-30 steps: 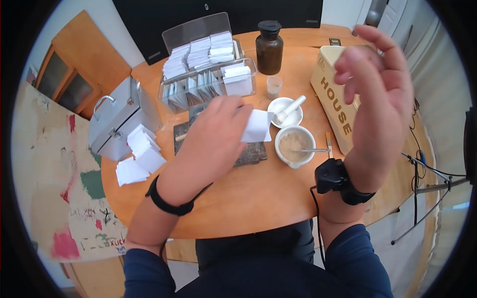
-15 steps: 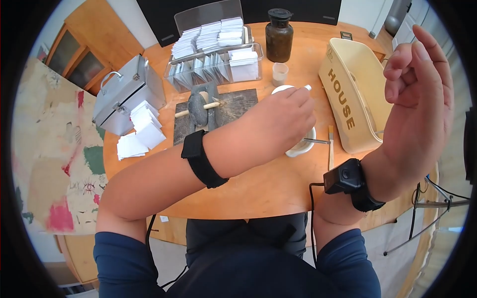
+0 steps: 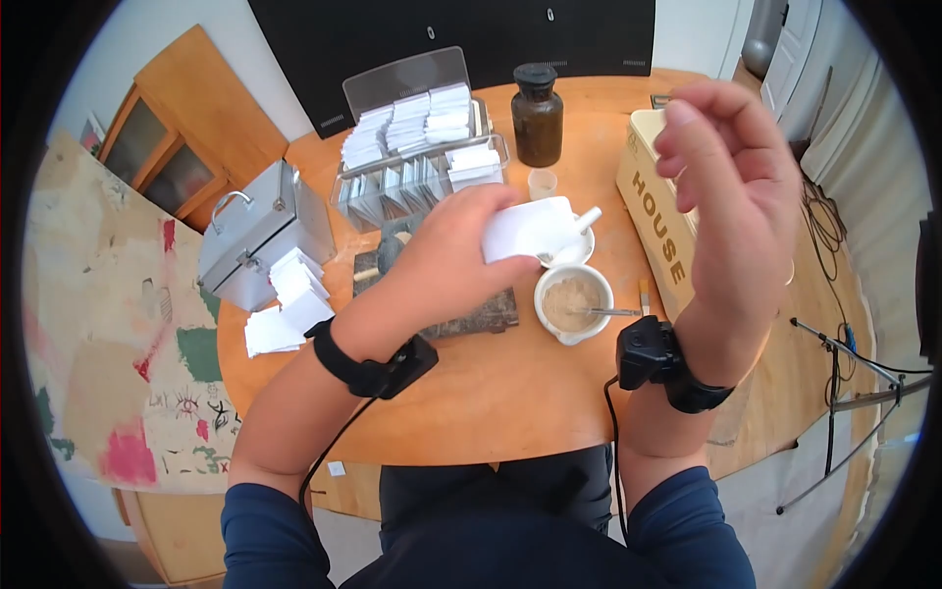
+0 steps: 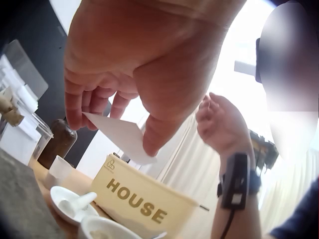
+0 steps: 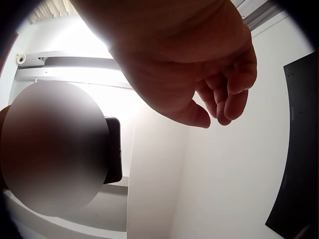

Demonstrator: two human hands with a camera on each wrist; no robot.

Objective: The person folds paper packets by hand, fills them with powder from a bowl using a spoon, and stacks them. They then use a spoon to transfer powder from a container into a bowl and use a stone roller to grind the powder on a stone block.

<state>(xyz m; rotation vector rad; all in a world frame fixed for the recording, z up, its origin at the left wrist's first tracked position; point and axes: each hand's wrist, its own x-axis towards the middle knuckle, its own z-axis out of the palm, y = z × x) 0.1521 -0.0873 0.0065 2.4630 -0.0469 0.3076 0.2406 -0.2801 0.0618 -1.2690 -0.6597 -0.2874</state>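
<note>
My left hand point(image 3: 461, 240) pinches a white paper point(image 3: 530, 229) between thumb and fingers, above the table. The left wrist view shows that paper point(image 4: 122, 137) edge-up, with the thumb on one side and fingertips on the other. Partly behind the paper in the head view stands a white mortar with a white pestle point(image 3: 587, 221). Just nearer sits a white bowl point(image 3: 543, 312) of tan powder, a metal spoon handle point(image 3: 616, 312) over its rim. My right hand point(image 3: 741, 187) is raised above the table's right side. Its fingers hang loosely curled and hold nothing, as the right wrist view confirms.
Behind the left hand are a clear box point(image 3: 358, 211) of paper packets, a brown bottle point(image 3: 538, 123) and a small cup point(image 3: 542, 184). A silver case point(image 3: 260, 240) and loose papers point(image 3: 299, 290) lie left. Right stands a cream HOUSE bin point(image 3: 648, 211), with a brush point(image 3: 644, 296) nearby.
My left hand swung right over the white bowls, then came back left, the paper now showing broader. The right hand shifted outward to the right and back, its fingers still loose.
</note>
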